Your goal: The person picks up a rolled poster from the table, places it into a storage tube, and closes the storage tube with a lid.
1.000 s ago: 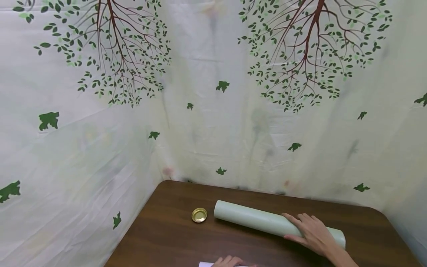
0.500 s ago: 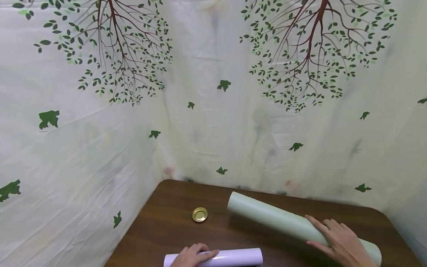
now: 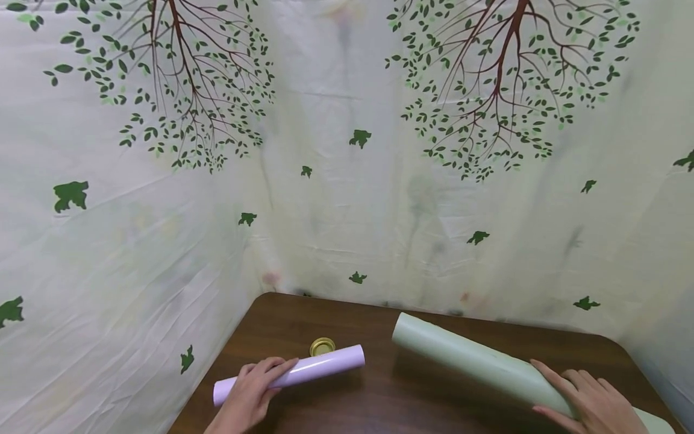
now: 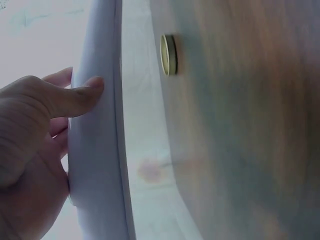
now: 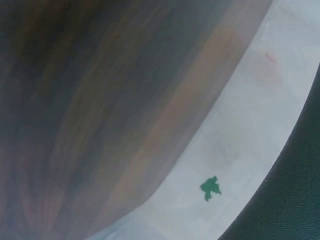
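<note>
My left hand [image 3: 246, 395] grips a glossy lavender roll [image 3: 325, 364], which is held above the table with its right end tilted up. In the left wrist view, the thumb presses one face of the lavender roll [image 4: 97, 155], with fingers behind it, and a seam runs along its length. My right hand [image 3: 593, 401] holds a thicker pale green roll [image 3: 472, 355] near its right end. That roll slants, its left end raised off the table. A dark green textured surface [image 5: 280, 200], probably this roll, fills the right corner of the right wrist view. There the right hand is hidden.
A small round gold dish or lid [image 3: 322, 346] lies on the brown wooden table [image 3: 368, 410], partly behind the lavender roll. White curtains [image 3: 336, 229] printed with trees and leaves hang along the table's back and left sides.
The left hand has lifted the lavender roll up and leftward from the front edge. The right hand has picked up the green roll and carried it to the right.
</note>
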A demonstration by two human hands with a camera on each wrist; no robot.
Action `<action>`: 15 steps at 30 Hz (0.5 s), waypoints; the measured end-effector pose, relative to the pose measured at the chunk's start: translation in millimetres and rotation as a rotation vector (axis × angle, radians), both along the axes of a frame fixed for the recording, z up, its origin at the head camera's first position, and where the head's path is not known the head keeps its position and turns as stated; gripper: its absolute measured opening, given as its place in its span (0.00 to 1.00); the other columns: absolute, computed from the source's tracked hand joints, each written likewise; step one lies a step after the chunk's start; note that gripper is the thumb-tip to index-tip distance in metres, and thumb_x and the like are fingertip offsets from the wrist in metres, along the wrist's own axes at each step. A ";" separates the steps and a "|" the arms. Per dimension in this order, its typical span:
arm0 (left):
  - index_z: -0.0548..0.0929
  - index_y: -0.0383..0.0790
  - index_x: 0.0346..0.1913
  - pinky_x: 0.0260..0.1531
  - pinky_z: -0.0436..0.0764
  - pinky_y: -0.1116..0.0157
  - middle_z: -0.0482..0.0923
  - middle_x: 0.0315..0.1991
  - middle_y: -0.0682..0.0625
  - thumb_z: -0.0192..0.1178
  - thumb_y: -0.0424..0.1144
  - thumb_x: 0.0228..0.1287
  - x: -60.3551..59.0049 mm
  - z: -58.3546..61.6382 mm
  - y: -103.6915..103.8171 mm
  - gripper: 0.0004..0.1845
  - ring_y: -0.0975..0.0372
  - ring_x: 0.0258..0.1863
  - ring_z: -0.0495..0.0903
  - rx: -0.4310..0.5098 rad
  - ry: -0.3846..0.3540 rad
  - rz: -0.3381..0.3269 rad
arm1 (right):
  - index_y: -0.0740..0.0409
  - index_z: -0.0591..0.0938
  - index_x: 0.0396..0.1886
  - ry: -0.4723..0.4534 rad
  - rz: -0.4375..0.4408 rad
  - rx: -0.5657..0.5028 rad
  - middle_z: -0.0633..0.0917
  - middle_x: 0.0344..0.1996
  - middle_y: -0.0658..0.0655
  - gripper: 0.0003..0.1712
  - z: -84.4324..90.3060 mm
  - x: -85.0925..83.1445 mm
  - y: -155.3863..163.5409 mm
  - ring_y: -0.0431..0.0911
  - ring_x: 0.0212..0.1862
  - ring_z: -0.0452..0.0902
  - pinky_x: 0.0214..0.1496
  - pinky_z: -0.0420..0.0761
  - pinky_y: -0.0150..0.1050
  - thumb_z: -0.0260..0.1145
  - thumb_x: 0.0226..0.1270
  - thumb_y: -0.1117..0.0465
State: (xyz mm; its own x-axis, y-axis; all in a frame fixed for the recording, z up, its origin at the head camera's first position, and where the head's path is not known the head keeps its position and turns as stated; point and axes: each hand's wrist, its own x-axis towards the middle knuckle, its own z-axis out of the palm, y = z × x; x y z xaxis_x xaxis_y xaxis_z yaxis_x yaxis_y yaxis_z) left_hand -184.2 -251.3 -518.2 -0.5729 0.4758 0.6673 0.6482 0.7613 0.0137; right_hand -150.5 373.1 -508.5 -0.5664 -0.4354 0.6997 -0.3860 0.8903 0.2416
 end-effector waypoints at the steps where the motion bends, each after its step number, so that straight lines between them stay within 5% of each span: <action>1: 0.85 0.48 0.62 0.41 0.75 0.59 0.83 0.48 0.57 0.80 0.26 0.37 -2.4 2.4 -1.7 0.40 0.64 0.44 0.85 0.004 0.014 0.002 | 0.41 0.81 0.66 0.003 -0.003 -0.003 0.77 0.24 0.42 0.48 -0.6 1.5 0.8 0.41 0.22 0.71 0.23 0.59 0.30 0.49 0.62 0.15; 15: 0.84 0.43 0.62 0.42 0.76 0.56 0.85 0.48 0.50 0.75 0.23 0.47 -33.0 35.8 7.8 0.34 0.59 0.44 0.85 0.035 0.030 -0.026 | 0.39 0.82 0.65 0.002 -0.012 -0.024 0.79 0.28 0.42 0.48 -6.2 12.6 -9.4 0.41 0.28 0.76 0.27 0.63 0.30 0.51 0.60 0.14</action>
State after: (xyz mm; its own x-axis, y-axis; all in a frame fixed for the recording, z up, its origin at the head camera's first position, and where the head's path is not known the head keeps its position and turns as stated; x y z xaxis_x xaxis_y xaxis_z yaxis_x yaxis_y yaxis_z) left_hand -217.3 -243.5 -482.3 -0.5405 0.4659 0.7006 0.6682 0.7437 0.0209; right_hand -137.9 363.7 -514.7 -0.5701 -0.4120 0.7108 -0.3747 0.9003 0.2213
